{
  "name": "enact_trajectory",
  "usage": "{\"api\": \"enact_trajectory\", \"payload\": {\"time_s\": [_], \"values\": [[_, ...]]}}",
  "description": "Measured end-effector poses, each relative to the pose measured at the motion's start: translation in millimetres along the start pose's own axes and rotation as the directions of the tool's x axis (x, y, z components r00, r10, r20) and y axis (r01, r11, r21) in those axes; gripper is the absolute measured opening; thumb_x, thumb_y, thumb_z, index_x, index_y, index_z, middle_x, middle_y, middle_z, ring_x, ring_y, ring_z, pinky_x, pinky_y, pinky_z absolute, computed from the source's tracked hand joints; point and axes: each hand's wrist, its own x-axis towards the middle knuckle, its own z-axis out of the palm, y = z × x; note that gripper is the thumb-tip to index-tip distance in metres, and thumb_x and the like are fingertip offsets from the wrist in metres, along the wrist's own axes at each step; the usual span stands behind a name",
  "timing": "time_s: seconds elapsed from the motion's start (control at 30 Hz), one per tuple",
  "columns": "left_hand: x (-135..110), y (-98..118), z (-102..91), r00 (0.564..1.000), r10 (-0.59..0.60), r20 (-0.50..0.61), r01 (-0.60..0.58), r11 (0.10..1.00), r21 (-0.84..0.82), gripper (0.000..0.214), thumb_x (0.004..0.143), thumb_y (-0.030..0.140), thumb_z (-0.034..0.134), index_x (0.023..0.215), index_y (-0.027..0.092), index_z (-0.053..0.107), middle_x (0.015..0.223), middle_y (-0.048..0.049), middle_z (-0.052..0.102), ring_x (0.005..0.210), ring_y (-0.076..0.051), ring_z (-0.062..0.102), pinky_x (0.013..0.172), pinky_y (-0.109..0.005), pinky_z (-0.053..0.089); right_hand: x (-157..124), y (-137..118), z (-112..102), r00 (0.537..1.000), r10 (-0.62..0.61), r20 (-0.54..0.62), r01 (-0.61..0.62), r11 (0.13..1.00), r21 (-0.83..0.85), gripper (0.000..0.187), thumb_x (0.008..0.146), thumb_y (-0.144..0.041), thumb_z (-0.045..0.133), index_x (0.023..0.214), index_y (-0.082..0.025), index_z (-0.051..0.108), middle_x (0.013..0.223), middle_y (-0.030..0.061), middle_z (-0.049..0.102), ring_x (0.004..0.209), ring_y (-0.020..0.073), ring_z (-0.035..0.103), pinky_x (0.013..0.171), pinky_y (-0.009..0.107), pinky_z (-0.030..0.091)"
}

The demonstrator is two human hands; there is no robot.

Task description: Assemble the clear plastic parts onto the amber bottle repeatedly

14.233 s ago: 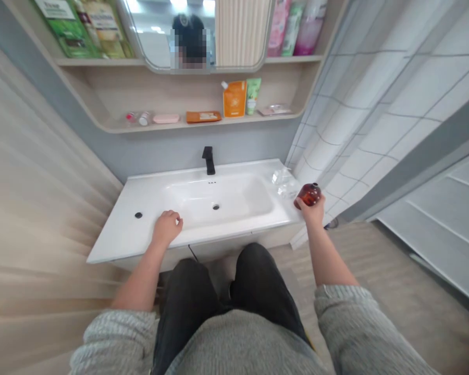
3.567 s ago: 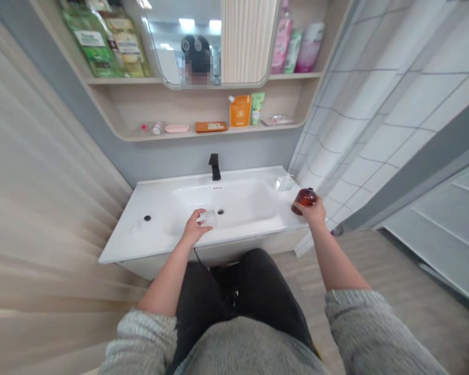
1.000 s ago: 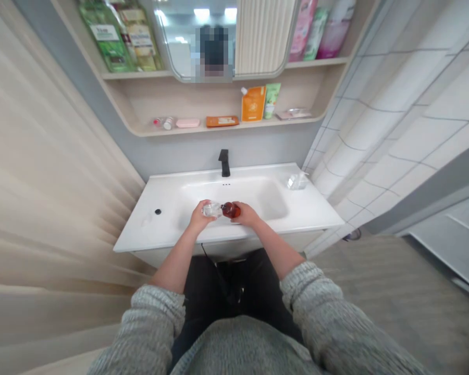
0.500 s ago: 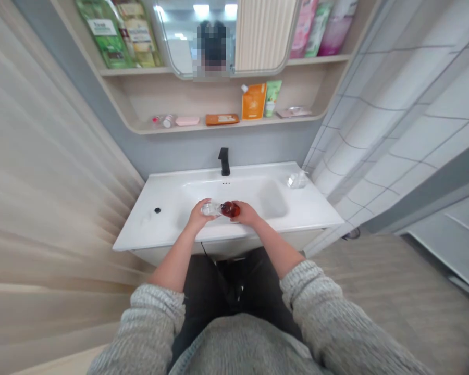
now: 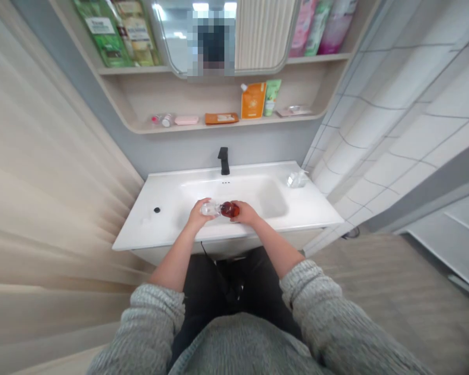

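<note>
Over the middle of the white basin [image 5: 234, 195], my left hand [image 5: 197, 214] grips a small clear bottle [image 5: 209, 209] lying on its side. My right hand [image 5: 245, 211] grips an amber bottle [image 5: 230, 209], also held nearly level. The two bottles meet end to end between my hands. My fingers and the bottles' touching ends hide how they join. Neither hand touches the basin, as far as I can tell.
A black faucet [image 5: 223, 161] stands at the back of the sink. Clear plastic items [image 5: 297, 179] lie on the right of the counter. Toiletries line the shelves [image 5: 219, 125] below and beside the mirror. A tiled-pattern curtain [image 5: 375, 130] hangs at the right.
Over the earlier frames, my left hand picked up the clear bottle and my right hand brought the amber bottle in from the sink's right edge. In the last second, almost nothing has moved.
</note>
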Motion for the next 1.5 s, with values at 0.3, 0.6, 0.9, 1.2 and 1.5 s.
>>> {"api": "enact_trajectory", "payload": {"time_s": [0.3,0.6,0.9,1.2,1.5], "values": [[1.3,0.3,-1.0,1.000,-0.001,0.000,0.001,1.000,0.025,0.082,0.049,0.023,0.098,0.129,0.026,0.079,0.131,-0.0078,0.069,0.125,-0.032,0.067,0.116,-0.054,0.053,-0.3,-0.8,-0.5,1.000,0.009,0.002,-0.008,0.999,-0.034,0.079,0.064,-0.024,0.099,0.139,-0.021,0.074,0.130,0.0102,0.081,0.116,0.0339,0.076,0.103,0.043,0.056],[-0.4,7.3,0.1,1.000,0.000,0.001,0.000,1.000,0.026,0.080,0.049,0.020,0.094,0.127,0.026,0.079,0.127,-0.0071,0.068,0.119,-0.031,0.069,0.111,-0.054,0.055,-0.3,-2.3,-0.9,1.000,0.025,0.010,-0.025,0.998,-0.054,0.079,0.064,-0.024,0.099,0.139,-0.020,0.074,0.129,0.0110,0.081,0.116,0.0341,0.075,0.103,0.043,0.056],[-2.9,14.4,0.8,1.000,-0.004,0.002,0.004,0.999,0.042,0.080,0.050,0.018,0.093,0.129,0.024,0.079,0.127,-0.0073,0.069,0.118,-0.031,0.069,0.110,-0.050,0.056,-0.6,-4.0,-1.1,1.000,0.029,0.008,-0.028,0.997,-0.069,0.079,0.064,-0.022,0.098,0.139,-0.022,0.073,0.132,0.0105,0.081,0.119,0.0339,0.075,0.106,0.044,0.056],[0.1,7.8,-1.1,1.000,0.012,0.007,-0.013,0.997,0.072,0.080,0.048,0.019,0.092,0.127,0.026,0.080,0.126,-0.0064,0.068,0.118,-0.032,0.068,0.109,-0.049,0.056,-1.4,-4.5,-1.4,1.000,0.018,0.013,-0.016,0.995,-0.101,0.077,0.066,-0.025,0.098,0.139,-0.022,0.074,0.130,0.0107,0.081,0.118,0.0348,0.076,0.104,0.044,0.057],[-0.4,9.2,-0.2,1.000,0.024,0.011,-0.024,0.997,0.075,0.078,0.050,0.019,0.092,0.127,0.025,0.080,0.127,-0.0072,0.067,0.119,-0.032,0.068,0.109,-0.049,0.055,-1.3,-3.9,-0.7,1.000,0.021,0.013,-0.019,0.994,-0.104,0.077,0.065,-0.027,0.100,0.138,-0.022,0.074,0.131,0.0107,0.081,0.117,0.0345,0.076,0.104,0.044,0.057]]}}
